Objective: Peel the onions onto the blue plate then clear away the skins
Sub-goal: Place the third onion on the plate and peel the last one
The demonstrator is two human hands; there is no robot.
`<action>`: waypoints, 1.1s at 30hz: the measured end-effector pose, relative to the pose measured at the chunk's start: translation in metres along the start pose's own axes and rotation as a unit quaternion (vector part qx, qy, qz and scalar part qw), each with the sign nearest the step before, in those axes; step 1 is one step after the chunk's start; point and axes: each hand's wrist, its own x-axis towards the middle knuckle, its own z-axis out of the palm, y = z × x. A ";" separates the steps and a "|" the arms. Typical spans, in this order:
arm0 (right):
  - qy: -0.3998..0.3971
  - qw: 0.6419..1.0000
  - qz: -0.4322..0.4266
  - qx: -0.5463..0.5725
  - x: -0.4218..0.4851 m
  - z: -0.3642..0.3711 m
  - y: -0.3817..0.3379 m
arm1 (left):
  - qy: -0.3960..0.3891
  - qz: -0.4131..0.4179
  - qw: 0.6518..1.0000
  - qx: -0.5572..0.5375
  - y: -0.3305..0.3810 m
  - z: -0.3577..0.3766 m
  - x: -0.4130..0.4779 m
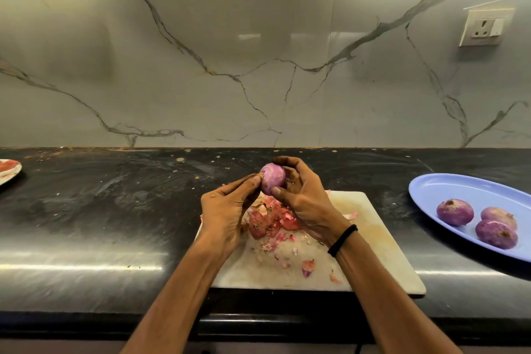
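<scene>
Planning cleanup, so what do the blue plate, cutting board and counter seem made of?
Blue plate: likely plastic or melamine; uniform colour, dull sheen. Cutting board: probably white plastic; stained, scuffed surface. Counter: polished dark stone, perhaps granite; glossy reflections, faint mottling.

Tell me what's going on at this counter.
A person is peeling an onion over a cutting board. The right hand grips it while the left hand pinches at its side. Loose skins lie heaped on the board, and three peeled onions already sit on the blue plate to the right.
</scene>
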 end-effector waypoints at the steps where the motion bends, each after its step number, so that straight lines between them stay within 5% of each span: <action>1: -0.002 0.999 -0.007 -0.033 0.000 0.000 0.000 | 0.005 -0.001 1.000 -0.001 0.001 0.000 -0.001; 19: -0.026 0.965 -0.069 -0.253 0.000 -0.002 0.013 | 0.099 0.023 0.991 0.090 -0.002 0.002 0.002; 24: -0.019 0.964 -0.085 -0.250 -0.002 0.002 0.013 | 0.089 0.055 0.988 0.113 -0.002 0.000 0.001; 33: 0.008 0.979 -0.073 -0.188 -0.001 -0.002 0.005 | 0.027 -0.007 0.999 0.019 0.003 0.002 -0.001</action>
